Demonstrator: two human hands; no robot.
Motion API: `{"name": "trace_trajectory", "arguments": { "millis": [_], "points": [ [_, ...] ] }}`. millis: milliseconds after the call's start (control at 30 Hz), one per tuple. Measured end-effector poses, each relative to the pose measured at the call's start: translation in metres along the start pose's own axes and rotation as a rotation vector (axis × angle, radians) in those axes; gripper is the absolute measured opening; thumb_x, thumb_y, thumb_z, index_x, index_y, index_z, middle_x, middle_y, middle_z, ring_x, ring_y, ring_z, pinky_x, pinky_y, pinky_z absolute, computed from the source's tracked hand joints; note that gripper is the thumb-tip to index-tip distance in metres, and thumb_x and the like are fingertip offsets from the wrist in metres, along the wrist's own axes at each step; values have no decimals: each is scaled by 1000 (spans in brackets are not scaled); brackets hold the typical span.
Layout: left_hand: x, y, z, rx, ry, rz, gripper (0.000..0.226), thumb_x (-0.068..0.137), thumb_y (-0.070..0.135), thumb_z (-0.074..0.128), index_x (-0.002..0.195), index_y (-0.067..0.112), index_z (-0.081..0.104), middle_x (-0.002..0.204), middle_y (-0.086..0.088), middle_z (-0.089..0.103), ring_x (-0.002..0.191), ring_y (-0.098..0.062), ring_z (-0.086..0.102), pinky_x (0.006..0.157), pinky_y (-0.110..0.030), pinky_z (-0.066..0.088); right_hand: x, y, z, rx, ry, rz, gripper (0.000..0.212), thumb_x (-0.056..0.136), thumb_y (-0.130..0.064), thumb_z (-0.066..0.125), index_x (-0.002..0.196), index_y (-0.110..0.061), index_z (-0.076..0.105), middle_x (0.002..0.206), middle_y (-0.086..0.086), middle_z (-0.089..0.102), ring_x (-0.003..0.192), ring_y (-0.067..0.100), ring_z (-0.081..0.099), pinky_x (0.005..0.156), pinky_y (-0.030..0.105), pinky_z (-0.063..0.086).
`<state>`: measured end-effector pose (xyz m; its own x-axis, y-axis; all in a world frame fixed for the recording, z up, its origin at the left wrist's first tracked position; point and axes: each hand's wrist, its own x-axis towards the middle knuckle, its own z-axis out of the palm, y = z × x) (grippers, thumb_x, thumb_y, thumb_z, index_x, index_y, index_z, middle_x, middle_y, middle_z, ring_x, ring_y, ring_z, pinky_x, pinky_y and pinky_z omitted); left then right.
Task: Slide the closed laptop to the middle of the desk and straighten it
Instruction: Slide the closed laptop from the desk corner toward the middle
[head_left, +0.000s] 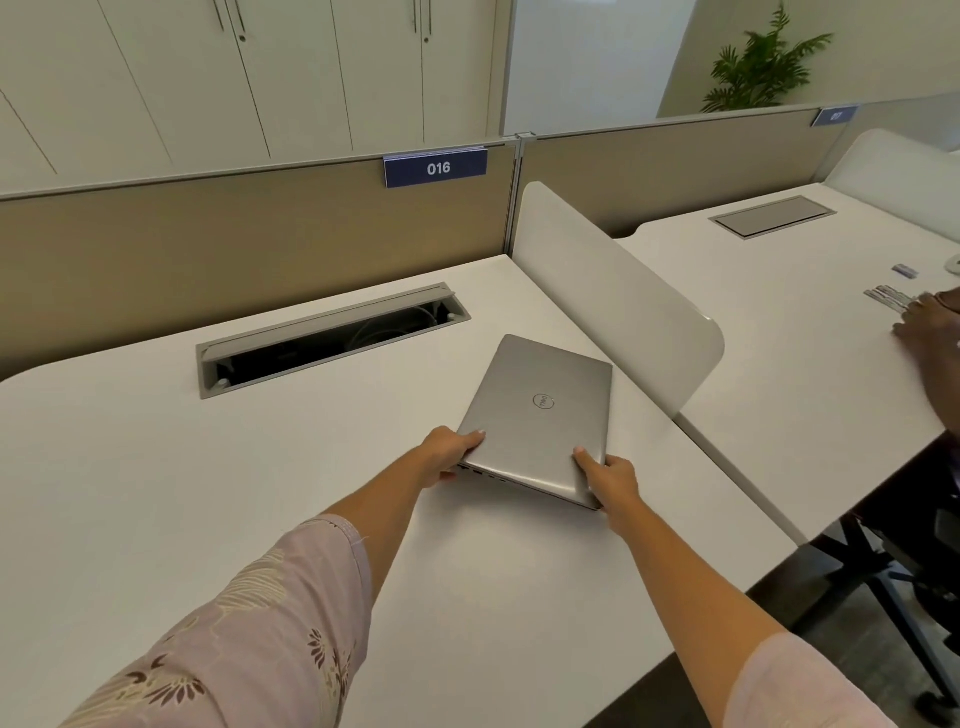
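Observation:
A closed silver laptop (540, 410) lies on the white desk (260, 467), toward its right side and turned at an angle to the desk edges. My left hand (449, 454) grips the laptop's near left corner, thumb on the lid and fingers under the edge with the ports. My right hand (608, 480) holds the near right corner the same way. The near edge looks slightly raised off the desk. The far edge sits close to the white divider.
An open cable tray (332, 340) is sunk into the desk at the back. A white curved divider (623, 306) stands right of the laptop. Beyond it, another person's hand (930, 332) rests on the neighbouring desk. A beige partition with a "016" sign (436, 167) runs behind.

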<state>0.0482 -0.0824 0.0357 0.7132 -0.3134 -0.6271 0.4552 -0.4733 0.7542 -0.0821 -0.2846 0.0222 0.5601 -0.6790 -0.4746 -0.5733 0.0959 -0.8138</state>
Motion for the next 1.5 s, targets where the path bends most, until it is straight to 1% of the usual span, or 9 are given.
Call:
{"name": "trace_trajectory", "arguments": {
  "millis": [67,167,267,500,800,1067,1200,1367,1500],
  "points": [
    [-4,1,-2,-121,-17,-11,32,91,38,62,100,8,54,96,-7,59,81,-20,59,62,-28,51,1,0,-1,-17,-76,37,53,91,-49,56,110,0,57,99,14,59,84,27,53,71,35,43],
    [-13,-4,-8,-299,-40,-31,30,93,27,63,109,3,53,96,-10,60,75,-19,62,57,-29,57,-4,5,6,4,-160,75,64,95,-55,42,129,0,44,119,14,57,100,28,55,82,37,47],
    [-20,-16,-14,-360,-5,-27,23,90,23,66,98,5,53,95,-9,60,75,-20,62,53,-29,58,-17,13,22,-19,-110,47,75,93,-60,40,140,-3,30,135,14,48,121,33,48,92,38,40],
    [-45,-48,-35,-483,121,24,19,89,22,67,87,11,52,88,-6,59,74,-17,61,49,-27,56,-45,21,49,-50,-71,-88,78,91,-62,43,141,-3,33,139,17,47,126,35,44,96,40,36],
    [-87,-109,-91,-554,261,39,17,90,21,66,91,10,53,88,-6,59,74,-16,59,48,-26,54,-95,35,109,-72,-169,-157,78,90,-61,46,141,-3,33,132,15,51,117,31,49,86,32,34],
    [-127,-172,-140,-646,347,47,18,90,21,67,95,9,55,95,-9,61,81,-21,61,60,-33,55,-146,44,159,-149,-276,-236,73,91,-58,46,136,-1,37,125,16,55,104,27,51,87,32,37],
    [-146,-195,-162,-657,385,47,18,89,22,67,94,9,55,94,-9,61,80,-20,61,57,-31,54,-167,46,181,-157,-327,-240,72,91,-58,48,134,-1,40,124,15,57,112,31,54,95,39,43],
    [-168,-218,-190,-636,408,45,21,90,23,66,97,7,55,94,-9,61,80,-20,62,52,-28,56,-195,56,206,-150,-382,-226,66,90,-58,49,125,-3,45,114,11,60,100,27,56,86,36,44],
    [-179,-233,-204,-620,415,33,23,90,24,66,100,6,55,100,-11,61,84,-21,62,63,-33,59,-211,65,221,-153,-391,-231,65,90,-58,49,126,-3,44,116,12,60,104,28,56,89,37,44]
  ]
}}
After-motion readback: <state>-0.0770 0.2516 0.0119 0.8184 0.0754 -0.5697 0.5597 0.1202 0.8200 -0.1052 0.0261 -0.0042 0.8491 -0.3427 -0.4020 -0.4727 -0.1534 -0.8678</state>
